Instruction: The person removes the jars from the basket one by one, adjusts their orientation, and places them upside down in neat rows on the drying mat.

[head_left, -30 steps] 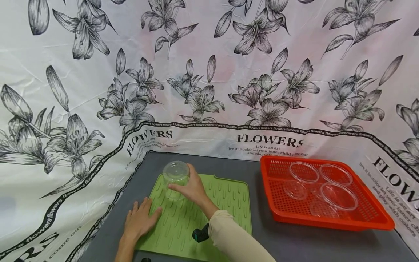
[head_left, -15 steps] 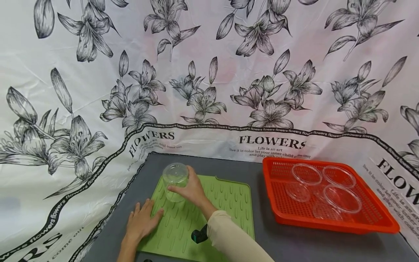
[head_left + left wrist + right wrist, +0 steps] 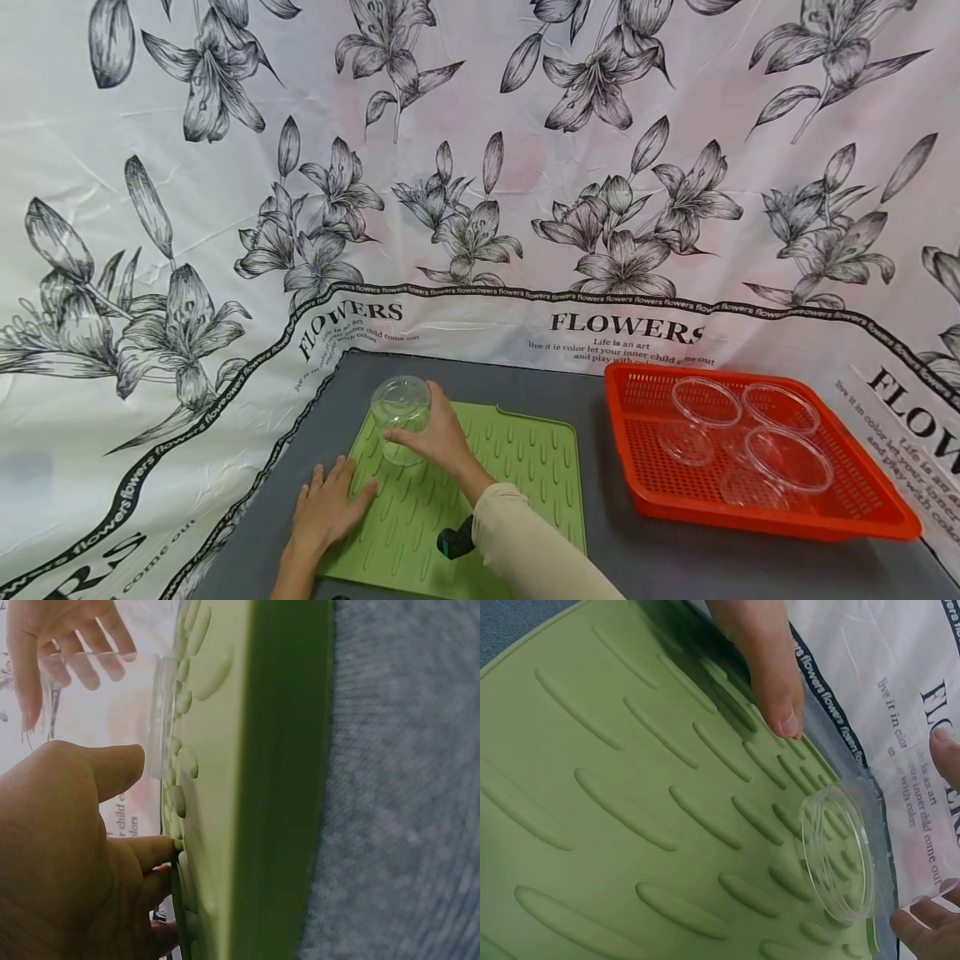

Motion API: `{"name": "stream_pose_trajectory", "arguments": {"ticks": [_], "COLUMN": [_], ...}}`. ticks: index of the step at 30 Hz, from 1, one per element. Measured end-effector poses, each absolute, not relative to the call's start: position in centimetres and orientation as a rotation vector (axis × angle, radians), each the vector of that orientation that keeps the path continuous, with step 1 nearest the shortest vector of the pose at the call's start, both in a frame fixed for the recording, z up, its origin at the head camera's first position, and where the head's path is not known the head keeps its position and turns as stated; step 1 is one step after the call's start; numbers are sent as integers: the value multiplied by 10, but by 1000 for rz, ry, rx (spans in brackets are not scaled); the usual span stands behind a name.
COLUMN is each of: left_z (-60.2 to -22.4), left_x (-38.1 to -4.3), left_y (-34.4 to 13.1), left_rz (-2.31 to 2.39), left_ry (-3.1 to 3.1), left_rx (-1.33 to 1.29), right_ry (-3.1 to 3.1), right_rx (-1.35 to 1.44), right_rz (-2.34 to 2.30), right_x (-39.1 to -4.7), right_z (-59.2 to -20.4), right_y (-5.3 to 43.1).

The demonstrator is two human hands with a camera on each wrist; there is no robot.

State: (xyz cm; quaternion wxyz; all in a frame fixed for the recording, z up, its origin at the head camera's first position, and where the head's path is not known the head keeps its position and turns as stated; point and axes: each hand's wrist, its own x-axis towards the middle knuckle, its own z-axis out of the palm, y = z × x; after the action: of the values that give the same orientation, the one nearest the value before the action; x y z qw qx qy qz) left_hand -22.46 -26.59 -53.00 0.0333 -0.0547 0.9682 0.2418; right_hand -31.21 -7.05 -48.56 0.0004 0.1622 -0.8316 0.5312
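A clear plastic jar (image 3: 396, 421) stands upside down at the far left of the green ridged mat (image 3: 480, 500). My right hand (image 3: 438, 435) grips its side, thumb toward me and fingers on the far right side. In the left wrist view the jar's rim (image 3: 156, 724) is down at the mat's ridges; in the right wrist view its round mouth (image 3: 861, 851) shows against the mat. My left hand (image 3: 326, 510) rests at the mat's left edge with fingers spread, near the jar but apart from it.
On the right of the grey table (image 3: 600, 567) sits a red slotted basket (image 3: 626, 467) with 3 clear round containers (image 3: 787, 458) in it. A floral-printed cloth (image 3: 480, 333) hangs behind and to the left. A black device (image 3: 453, 542) is at my right wrist.
The whole head view has shifted slightly. The jar looks a little lower, and its base appears more transparent. Both hands keep about the same places.
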Motion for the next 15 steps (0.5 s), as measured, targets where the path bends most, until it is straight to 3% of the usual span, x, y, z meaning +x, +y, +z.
{"name": "stream_pose_trajectory", "arguments": {"ticks": [15], "left_z": [-534], "left_x": [-226], "left_y": [-266], "left_rz": [754], "left_ry": [2971], "left_rx": [-175], "right_ry": [-2611], "right_rx": [536], "right_rz": [1639], "right_x": [-312], "right_z": [-485], "right_y": [-71]}}
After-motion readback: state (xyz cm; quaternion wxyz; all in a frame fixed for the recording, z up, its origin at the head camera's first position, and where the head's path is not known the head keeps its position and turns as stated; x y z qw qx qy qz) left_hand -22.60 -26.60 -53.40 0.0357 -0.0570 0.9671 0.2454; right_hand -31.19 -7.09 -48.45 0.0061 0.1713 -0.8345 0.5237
